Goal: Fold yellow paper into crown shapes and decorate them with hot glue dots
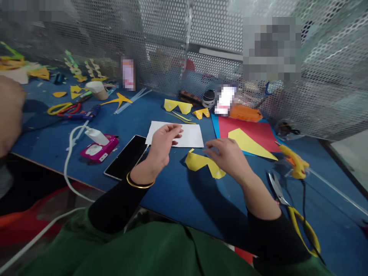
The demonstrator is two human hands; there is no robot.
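at right hand, yellow cutout lengthwise left-right

We find bare blue table before us; the phone and white sheet block the left, yellow-handled scissors and glue gun crowd the right.

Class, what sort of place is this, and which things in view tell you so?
Probably a paper-craft workbench: a cut yellow paper shape lies on the blue table by the right hand, with scissors and a glue gun alongside, coloured card sheets behind.
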